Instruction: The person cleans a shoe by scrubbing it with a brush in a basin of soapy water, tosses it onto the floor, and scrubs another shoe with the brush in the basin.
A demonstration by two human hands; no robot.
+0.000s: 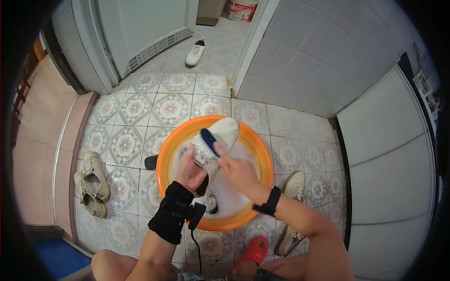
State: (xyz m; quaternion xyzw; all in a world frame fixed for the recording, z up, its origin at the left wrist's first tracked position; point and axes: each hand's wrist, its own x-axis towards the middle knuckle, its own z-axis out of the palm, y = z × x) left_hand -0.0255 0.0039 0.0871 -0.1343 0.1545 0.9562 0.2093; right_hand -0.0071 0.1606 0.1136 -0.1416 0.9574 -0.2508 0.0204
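Observation:
A white shoe (228,130) is held tilted over an orange basin (268,164) of cloudy, sudsy water. My left hand (188,173) grips the shoe near its opening, with the toe pointing up and away. In my right hand (238,174) is a scrubbing brush (209,142) with a dark blue back and white bristles. Its bristles lie against the side of the shoe, and my index finger stretches along the back. Part of another dark and white object (212,204) shows in the basin below my left hand; I cannot make out what it is.
Left of the basin stands a pair of beige shoes (93,182). More pale shoes (294,188) are at the right, partly behind my right arm. A white shoe (195,53) lies by the doorway. A red slipper (255,252) is on my foot. White panels (389,150) border the right side.

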